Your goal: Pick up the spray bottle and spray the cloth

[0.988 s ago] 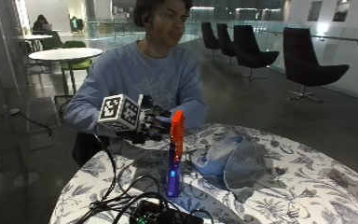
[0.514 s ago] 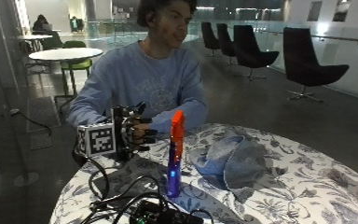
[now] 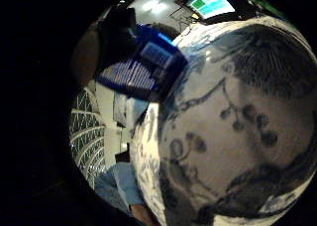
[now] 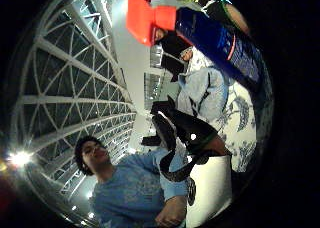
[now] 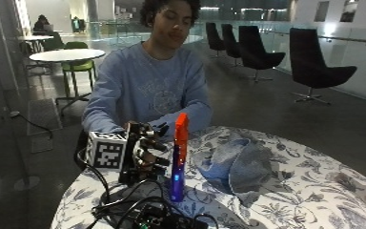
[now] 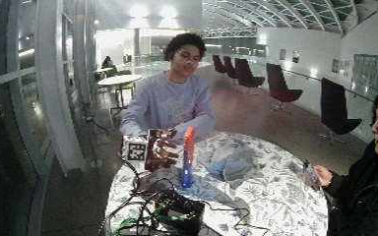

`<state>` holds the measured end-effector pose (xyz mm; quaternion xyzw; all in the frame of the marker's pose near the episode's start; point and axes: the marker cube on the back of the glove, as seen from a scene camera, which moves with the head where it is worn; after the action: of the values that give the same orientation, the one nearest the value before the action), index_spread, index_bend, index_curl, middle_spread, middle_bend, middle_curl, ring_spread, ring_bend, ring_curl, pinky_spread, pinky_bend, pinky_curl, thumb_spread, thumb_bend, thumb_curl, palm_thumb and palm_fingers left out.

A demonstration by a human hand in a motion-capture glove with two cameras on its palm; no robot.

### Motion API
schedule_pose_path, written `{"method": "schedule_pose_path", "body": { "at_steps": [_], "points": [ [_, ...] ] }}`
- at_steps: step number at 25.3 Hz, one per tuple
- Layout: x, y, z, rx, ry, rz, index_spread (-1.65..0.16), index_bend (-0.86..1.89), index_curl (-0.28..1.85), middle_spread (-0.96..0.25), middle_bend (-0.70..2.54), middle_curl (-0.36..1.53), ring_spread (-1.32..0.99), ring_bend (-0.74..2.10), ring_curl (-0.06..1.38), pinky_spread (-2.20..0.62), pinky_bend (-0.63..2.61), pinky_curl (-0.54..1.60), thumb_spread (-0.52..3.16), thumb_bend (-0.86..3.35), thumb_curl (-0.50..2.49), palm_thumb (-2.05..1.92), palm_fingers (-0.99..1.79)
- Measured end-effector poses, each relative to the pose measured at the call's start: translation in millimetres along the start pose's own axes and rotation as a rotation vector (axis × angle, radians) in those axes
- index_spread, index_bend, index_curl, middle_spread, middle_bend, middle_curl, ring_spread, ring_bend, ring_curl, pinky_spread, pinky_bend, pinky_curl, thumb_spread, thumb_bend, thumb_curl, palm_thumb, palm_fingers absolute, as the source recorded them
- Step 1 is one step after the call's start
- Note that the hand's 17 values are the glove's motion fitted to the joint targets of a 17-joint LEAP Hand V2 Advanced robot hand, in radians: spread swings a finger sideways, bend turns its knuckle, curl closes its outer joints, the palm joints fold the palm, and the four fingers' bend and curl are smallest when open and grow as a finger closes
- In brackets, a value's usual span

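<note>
While the grasp is not yet made, the gloved right hand [image 5: 146,151] is held just beside the spray bottle [image 5: 178,160], fingers released, nothing grasped | bottle stood upright near the table [image 5: 310,191] edge nearest the person, long axis vertical, red nozzle uppermost, presumably for side-on gripping | cloth [image 5: 237,162] heaped beyond, ready for spraying

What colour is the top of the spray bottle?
The spray bottle has an orange-red trigger top on a blue body. It shows best in the thumb side palm view.
</note>
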<state>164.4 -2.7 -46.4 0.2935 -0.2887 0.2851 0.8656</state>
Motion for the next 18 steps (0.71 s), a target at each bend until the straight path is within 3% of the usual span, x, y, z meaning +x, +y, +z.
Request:
{"method": "schedule_pose_path", "body": {
  "at_steps": [12, 18],
  "points": [
    [22, -73, 41, 0.021, 0.089, 0.021, -0.38, 0.05, 0.21, -0.03, 0.27, 0.37, 0.02, 0.35, 0.34, 0.24, 0.34, 0.35, 0.99, -0.04, 0.28, 0.53, 0.48],
    [20, -85, 54, 0.061, 0.156, 0.012, -0.34, 0.06, 0.2, -0.03, 0.33, 0.39, 0.03, 0.39, 0.34, 0.27, 0.31, 0.34, 0.96, -0.02, 0.29, 0.54, 0.54]
  ]
}}
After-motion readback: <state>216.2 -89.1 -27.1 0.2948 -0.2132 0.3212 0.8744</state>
